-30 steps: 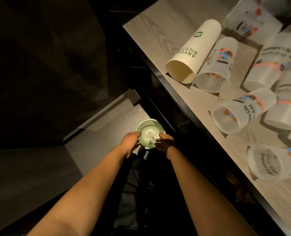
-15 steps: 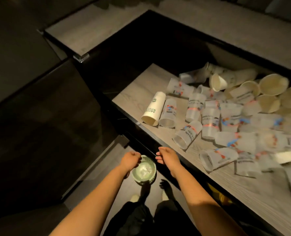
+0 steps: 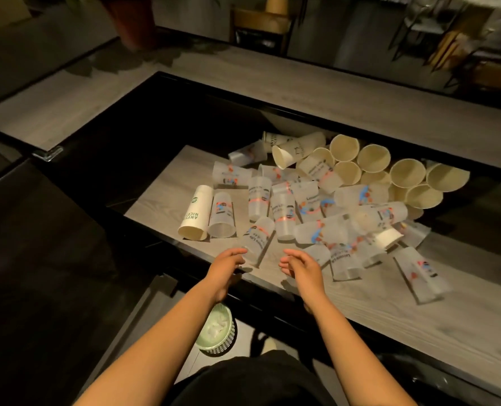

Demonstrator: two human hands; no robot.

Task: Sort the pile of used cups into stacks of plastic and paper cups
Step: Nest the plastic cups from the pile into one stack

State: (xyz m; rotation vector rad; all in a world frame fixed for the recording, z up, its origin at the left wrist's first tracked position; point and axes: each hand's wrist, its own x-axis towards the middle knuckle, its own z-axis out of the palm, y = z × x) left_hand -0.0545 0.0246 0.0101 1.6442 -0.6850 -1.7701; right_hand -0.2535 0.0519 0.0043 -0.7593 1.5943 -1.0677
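A loose pile of cups lies on the wooden counter. Frosted plastic cups with coloured print fill its middle and front. Cream paper cups cluster at the back right, mouths towards me. One white paper cup with green lettering lies at the left end beside a plastic cup. My left hand and my right hand hover over the counter's front edge, fingers apart, holding nothing. A fallen plastic cup lies just beyond and between them.
A small green basket with crumpled paper stands on the floor under my left forearm. A raised wooden ledge and a dark glass panel run behind the pile. Chairs stand in the far background.
Both hands have let go of the green basket on the floor and risen to the counter's front edge. The view has lifted from the floor to the whole pile.
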